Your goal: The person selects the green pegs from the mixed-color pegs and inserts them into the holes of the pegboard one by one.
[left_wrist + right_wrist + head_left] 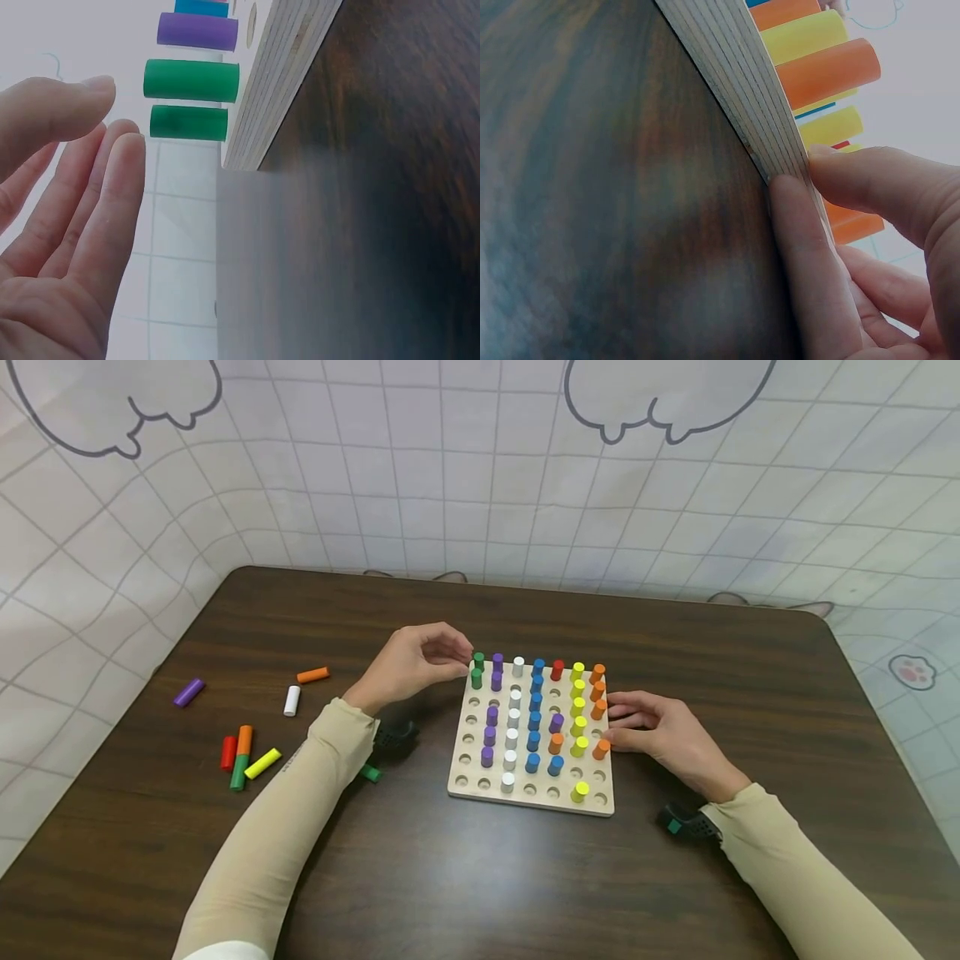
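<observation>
A wooden pegboard [495, 795] lies on the table, with coloured pegs upright in many of its holes. My left hand [412, 664] is beside its far left corner, close to two green pegs [477, 678]. In the left wrist view, a gap separates the thumb [82, 105] from the fingers, and the nearest green peg [187, 122] stands just apart from them. On the opposite side, my right hand [675, 743] holds the board's right edge [735, 82]. Its thumb rests at the upper rim near the orange pegs [602, 749], and a finger lies along the side.
Loose pegs lie to the left: purple [189, 692], white [292, 701], orange [313, 675], red [228, 752], yellow [262, 763], and an orange one [244, 739] end to end with a green one [239, 773]. Another green peg [371, 772] lies near the left wrist.
</observation>
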`<state>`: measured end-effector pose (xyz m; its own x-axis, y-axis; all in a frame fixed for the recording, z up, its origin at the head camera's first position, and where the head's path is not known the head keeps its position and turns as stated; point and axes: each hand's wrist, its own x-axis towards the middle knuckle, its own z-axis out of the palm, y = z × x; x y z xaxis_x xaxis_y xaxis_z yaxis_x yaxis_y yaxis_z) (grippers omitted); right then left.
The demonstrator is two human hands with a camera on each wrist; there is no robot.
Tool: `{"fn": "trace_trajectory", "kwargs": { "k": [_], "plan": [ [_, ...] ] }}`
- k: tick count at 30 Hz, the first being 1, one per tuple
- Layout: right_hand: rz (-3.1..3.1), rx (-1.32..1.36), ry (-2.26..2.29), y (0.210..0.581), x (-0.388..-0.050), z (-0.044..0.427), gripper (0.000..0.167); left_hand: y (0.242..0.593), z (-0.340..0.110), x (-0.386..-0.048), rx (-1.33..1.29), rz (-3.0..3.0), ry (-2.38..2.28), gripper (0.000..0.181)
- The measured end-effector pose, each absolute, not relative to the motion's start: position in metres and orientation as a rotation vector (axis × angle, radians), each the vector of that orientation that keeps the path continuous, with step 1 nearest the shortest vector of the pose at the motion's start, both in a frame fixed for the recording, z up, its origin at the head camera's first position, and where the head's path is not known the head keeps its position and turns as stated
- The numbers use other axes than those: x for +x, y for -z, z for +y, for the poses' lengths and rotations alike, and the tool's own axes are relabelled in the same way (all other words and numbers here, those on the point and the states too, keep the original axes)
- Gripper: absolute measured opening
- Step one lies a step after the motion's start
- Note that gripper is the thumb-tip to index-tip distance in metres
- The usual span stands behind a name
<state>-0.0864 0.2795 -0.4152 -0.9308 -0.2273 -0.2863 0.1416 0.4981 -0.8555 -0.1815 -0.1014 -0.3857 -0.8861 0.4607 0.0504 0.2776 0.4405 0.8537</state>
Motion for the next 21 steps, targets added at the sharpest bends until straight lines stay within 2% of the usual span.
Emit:
{"fn": "trace_trajectory", "kwargs": {
  "k": [21],
  "plan": [
    [2.392, -0.059, 1.392, 0.413, -0.086, 0.278, 0.073, 0.38, -0.122, -0.176, 0.708, 2.525, -1.272, 0.028]
  ]
}}
